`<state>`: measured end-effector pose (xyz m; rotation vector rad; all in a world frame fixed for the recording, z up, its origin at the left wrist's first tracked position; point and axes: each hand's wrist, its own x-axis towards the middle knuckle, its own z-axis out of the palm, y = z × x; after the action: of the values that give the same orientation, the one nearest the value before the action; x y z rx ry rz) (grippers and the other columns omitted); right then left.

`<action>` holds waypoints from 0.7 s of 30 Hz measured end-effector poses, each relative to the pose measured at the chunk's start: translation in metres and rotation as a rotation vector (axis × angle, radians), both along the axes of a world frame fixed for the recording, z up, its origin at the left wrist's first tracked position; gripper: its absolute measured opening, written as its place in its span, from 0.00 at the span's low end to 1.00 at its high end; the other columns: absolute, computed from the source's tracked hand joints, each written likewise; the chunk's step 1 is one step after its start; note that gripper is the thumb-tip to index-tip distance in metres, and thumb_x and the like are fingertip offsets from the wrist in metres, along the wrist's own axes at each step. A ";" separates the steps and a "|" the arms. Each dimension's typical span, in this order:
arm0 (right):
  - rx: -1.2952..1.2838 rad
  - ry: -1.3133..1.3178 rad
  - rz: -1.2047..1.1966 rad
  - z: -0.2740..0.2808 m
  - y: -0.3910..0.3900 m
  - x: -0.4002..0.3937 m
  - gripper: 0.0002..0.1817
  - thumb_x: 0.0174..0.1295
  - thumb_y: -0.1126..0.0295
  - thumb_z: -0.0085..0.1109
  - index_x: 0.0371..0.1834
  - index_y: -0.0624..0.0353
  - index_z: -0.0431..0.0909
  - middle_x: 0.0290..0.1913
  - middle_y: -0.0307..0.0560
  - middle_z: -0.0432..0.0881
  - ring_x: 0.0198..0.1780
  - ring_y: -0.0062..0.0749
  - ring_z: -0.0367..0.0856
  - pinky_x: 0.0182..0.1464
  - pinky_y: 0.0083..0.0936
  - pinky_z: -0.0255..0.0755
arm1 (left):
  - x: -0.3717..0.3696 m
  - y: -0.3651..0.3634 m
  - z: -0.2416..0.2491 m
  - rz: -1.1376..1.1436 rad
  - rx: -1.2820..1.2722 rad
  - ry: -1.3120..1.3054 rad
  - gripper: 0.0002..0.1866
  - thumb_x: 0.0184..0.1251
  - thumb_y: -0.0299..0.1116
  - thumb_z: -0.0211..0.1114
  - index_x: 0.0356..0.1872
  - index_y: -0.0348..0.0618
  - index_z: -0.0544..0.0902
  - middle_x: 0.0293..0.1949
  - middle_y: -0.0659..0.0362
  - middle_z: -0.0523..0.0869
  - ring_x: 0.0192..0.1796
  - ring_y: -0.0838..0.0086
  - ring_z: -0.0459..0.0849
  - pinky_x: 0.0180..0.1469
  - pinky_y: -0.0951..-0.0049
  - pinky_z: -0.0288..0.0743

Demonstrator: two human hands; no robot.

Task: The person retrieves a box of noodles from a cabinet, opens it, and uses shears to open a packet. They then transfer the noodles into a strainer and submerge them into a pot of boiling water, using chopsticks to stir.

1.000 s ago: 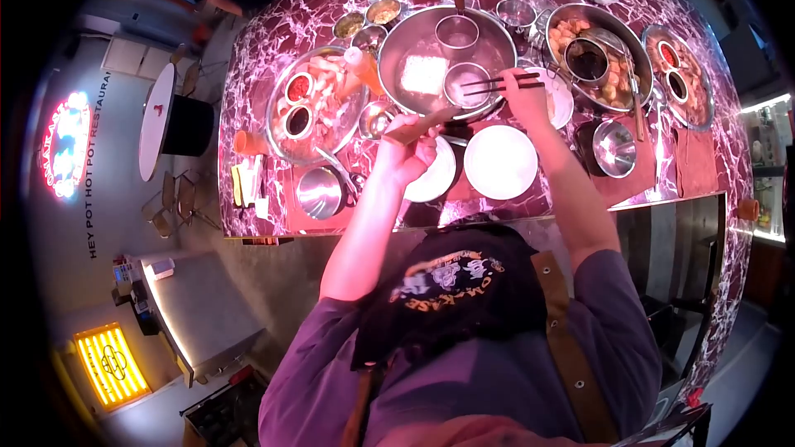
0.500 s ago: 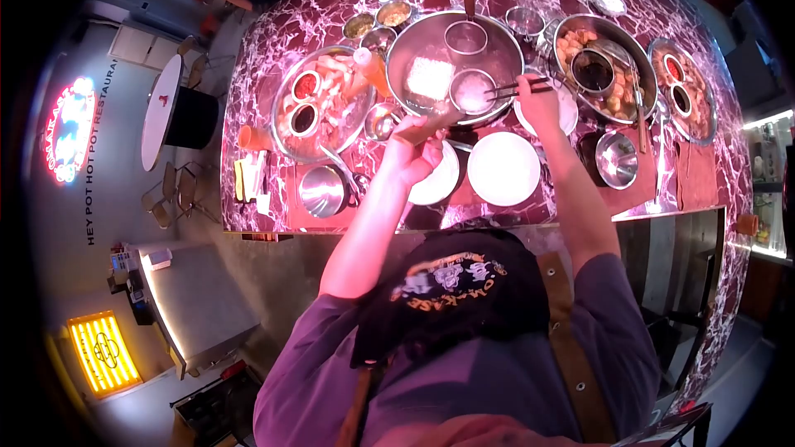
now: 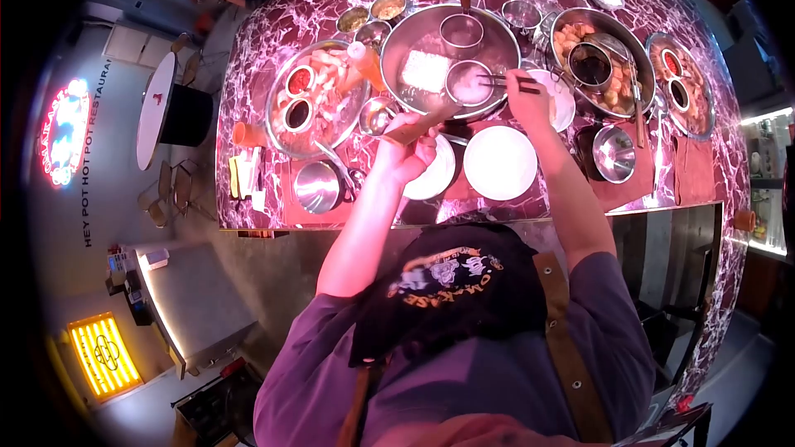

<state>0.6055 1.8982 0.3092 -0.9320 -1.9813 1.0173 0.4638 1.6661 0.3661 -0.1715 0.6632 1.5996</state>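
My left hand (image 3: 409, 156) is closed around the wooden handle (image 3: 426, 123) of a small strainer. The strainer's round basket (image 3: 469, 83) is at the near side of a large steel pot (image 3: 394, 40) and holds something whitish that I cannot make out. Dark chopsticks (image 3: 507, 82) are gripped in my right hand (image 3: 528, 101), their tips over the basket. A white block, perhaps noodles (image 3: 426, 72), lies in the pot. A second strainer (image 3: 461, 31) sits at the pot's far side. Beneath my hands are a white plate (image 3: 500, 163) and a partly hidden white dish (image 3: 432, 175).
Left stands a tray of meat slices (image 3: 331, 62) with sauce cups, beside an orange-tinted bottle (image 3: 364, 64). A steel bowl (image 3: 318, 187) is near the front edge. On the right are a pan of food chunks (image 3: 571, 36) and another steel bowl (image 3: 614, 154).
The chopstick tips have moved slightly left, further over the strainer basket. Both hands keep their hold. The whole view has shifted a little.
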 end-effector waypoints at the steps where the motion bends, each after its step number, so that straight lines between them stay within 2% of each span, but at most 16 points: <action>1: 0.010 -0.077 0.016 -0.012 0.000 0.000 0.12 0.66 0.60 0.53 0.38 0.55 0.81 0.29 0.50 0.84 0.34 0.42 0.85 0.38 0.35 0.76 | 0.001 0.000 0.000 0.002 0.002 0.005 0.19 0.63 0.38 0.62 0.46 0.31 0.77 0.28 0.55 0.81 0.25 0.79 0.76 0.26 0.84 0.74; 3: 0.034 -0.148 0.029 -0.014 0.010 0.001 0.12 0.66 0.60 0.53 0.38 0.55 0.81 0.30 0.49 0.85 0.35 0.41 0.85 0.39 0.34 0.76 | -0.003 0.004 0.000 -0.032 0.025 -0.007 0.17 0.64 0.38 0.61 0.44 0.32 0.77 0.29 0.53 0.82 0.25 0.78 0.77 0.26 0.84 0.74; 5: -0.214 -0.006 -0.033 0.004 0.014 0.008 0.12 0.66 0.59 0.53 0.39 0.55 0.81 0.31 0.46 0.86 0.36 0.39 0.86 0.41 0.33 0.76 | -0.001 0.004 0.006 -0.024 0.003 0.021 0.18 0.62 0.39 0.61 0.42 0.31 0.78 0.27 0.56 0.82 0.25 0.79 0.77 0.26 0.85 0.74; 6: -0.159 -0.038 -0.083 0.010 0.017 0.012 0.12 0.66 0.60 0.54 0.39 0.55 0.81 0.29 0.43 0.86 0.33 0.35 0.86 0.38 0.29 0.76 | 0.001 0.002 0.009 -0.021 -0.024 0.051 0.19 0.60 0.40 0.60 0.40 0.31 0.79 0.26 0.58 0.82 0.24 0.80 0.77 0.25 0.85 0.73; 8: -0.136 0.109 -0.068 0.032 0.015 0.020 0.11 0.66 0.62 0.55 0.37 0.57 0.81 0.27 0.42 0.85 0.30 0.31 0.85 0.35 0.26 0.76 | 0.002 0.001 0.011 -0.005 -0.038 0.044 0.18 0.59 0.40 0.61 0.40 0.31 0.79 0.26 0.58 0.82 0.24 0.79 0.77 0.25 0.85 0.73; 11: -0.114 0.167 -0.056 0.022 0.024 0.023 0.10 0.66 0.64 0.55 0.36 0.59 0.81 0.25 0.41 0.85 0.27 0.28 0.84 0.31 0.24 0.75 | 0.002 0.002 0.011 0.014 -0.040 0.036 0.17 0.59 0.39 0.61 0.40 0.32 0.80 0.25 0.58 0.82 0.23 0.79 0.77 0.24 0.84 0.74; 15: -0.084 0.181 -0.064 0.030 0.016 0.023 0.10 0.66 0.64 0.56 0.34 0.59 0.81 0.24 0.43 0.84 0.25 0.31 0.84 0.29 0.25 0.74 | 0.003 0.001 0.014 0.026 -0.041 0.031 0.19 0.60 0.38 0.61 0.46 0.31 0.79 0.25 0.57 0.82 0.21 0.78 0.77 0.23 0.84 0.74; 17: 0.191 0.098 -0.047 0.029 0.015 0.024 0.10 0.66 0.64 0.56 0.33 0.58 0.81 0.23 0.45 0.83 0.24 0.35 0.83 0.27 0.27 0.72 | 0.003 0.001 0.013 0.007 -0.023 0.008 0.20 0.61 0.37 0.61 0.49 0.31 0.78 0.25 0.57 0.82 0.21 0.78 0.77 0.23 0.85 0.74; 19: 0.185 0.083 -0.048 0.033 0.011 0.023 0.09 0.66 0.65 0.57 0.32 0.57 0.81 0.22 0.47 0.82 0.24 0.38 0.82 0.26 0.28 0.72 | 0.001 0.000 0.008 0.006 -0.023 -0.001 0.23 0.61 0.36 0.60 0.53 0.30 0.76 0.25 0.56 0.82 0.21 0.78 0.77 0.23 0.85 0.75; 21: 0.181 0.070 -0.049 0.041 0.006 0.022 0.09 0.66 0.65 0.57 0.32 0.57 0.81 0.21 0.49 0.81 0.24 0.42 0.82 0.26 0.30 0.71 | -0.001 0.000 0.006 -0.030 0.026 -0.033 0.22 0.62 0.37 0.60 0.53 0.30 0.76 0.26 0.56 0.82 0.21 0.78 0.77 0.23 0.85 0.75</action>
<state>0.6276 1.9038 0.3503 -0.8310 -1.9462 0.8174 0.4624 1.6665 0.3719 -0.1674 0.6167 1.5730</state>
